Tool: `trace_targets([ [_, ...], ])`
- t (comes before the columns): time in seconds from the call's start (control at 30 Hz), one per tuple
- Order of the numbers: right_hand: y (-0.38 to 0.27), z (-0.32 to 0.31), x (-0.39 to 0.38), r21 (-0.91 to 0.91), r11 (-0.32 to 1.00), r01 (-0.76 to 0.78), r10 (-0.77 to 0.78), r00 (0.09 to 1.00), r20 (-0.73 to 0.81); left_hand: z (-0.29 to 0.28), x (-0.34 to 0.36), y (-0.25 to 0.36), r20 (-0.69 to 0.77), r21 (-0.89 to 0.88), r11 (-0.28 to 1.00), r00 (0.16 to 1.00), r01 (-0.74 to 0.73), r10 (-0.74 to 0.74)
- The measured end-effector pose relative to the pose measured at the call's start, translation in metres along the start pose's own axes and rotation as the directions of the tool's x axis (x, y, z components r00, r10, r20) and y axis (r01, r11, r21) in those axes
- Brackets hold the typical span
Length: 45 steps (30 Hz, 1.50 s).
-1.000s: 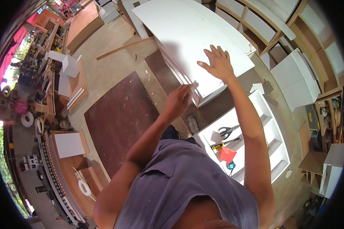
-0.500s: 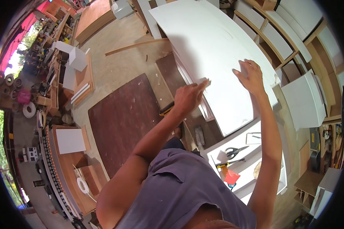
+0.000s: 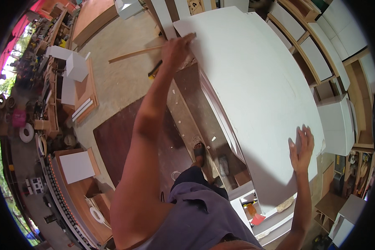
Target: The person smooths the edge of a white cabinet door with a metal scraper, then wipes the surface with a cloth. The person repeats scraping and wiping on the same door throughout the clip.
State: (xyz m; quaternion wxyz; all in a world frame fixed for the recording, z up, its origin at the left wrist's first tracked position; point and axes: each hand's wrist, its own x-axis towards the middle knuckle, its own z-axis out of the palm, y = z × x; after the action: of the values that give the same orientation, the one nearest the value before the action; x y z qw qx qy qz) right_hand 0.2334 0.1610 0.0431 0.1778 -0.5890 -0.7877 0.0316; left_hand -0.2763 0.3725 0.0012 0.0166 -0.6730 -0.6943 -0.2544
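Note:
A large white board (image 3: 254,96) lies over a stack of panels and partly covers a white tray with dividers (image 3: 266,231). My left hand (image 3: 177,52) is closed on the board's upper left corner. My right hand (image 3: 302,150) rests on the board near its lower right edge, fingers apart. Under the board's near end, a red object (image 3: 258,219) and a yellow-handled tool (image 3: 250,209) show in the tray. A black and yellow tool (image 3: 154,71) is left of my left forearm.
A maroon sheet (image 3: 116,141) lies on the floor beside my sandalled foot (image 3: 199,154). Cabinet carcasses (image 3: 312,58) stand at the right. Cluttered benches (image 3: 54,104) run along the left, and a plywood stack (image 3: 91,21) is at the back. A wooden strip (image 3: 133,55) lies on the floor.
The white board has shifted toward me and to the right, now covering much of the tray. My left hand has reached forward to its far corner; my right hand has moved right and down.

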Motion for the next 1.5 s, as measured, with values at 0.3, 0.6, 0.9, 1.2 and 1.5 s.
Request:
trace_targets([
  [0.3,-0.012,0.008,0.012,0.419,0.892,-0.171,0.185,0.983,0.007,0.027,0.137,-0.13,-0.026,0.031,0.983,0.983,0.184,-0.183],
  [0.6,-0.003,0.0,0.003,0.097,0.994,-0.048,0.046,0.999,0.018,0.018,0.093,-0.066,-0.154,0.186,0.982,0.987,-0.02,0.049],
  [0.9,0.012,0.004,-0.015,-0.071,0.997,0.021,-0.025,0.998,-0.064,0.004,-0.054,0.038,-0.115,0.11,0.984,0.982,-0.14,0.152],
  [1.2,0.037,0.025,-0.027,-0.062,0.993,0.104,-0.115,0.965,-0.236,-0.032,-0.321,0.242,-0.068,-0.007,0.976,0.973,-0.22,0.219],
  [1.5,0.041,0.02,-0.034,-0.092,0.993,0.074,-0.091,0.977,-0.191,-0.051,-0.562,0.398,-0.003,-0.542,0.763,0.909,-0.352,0.418],
])
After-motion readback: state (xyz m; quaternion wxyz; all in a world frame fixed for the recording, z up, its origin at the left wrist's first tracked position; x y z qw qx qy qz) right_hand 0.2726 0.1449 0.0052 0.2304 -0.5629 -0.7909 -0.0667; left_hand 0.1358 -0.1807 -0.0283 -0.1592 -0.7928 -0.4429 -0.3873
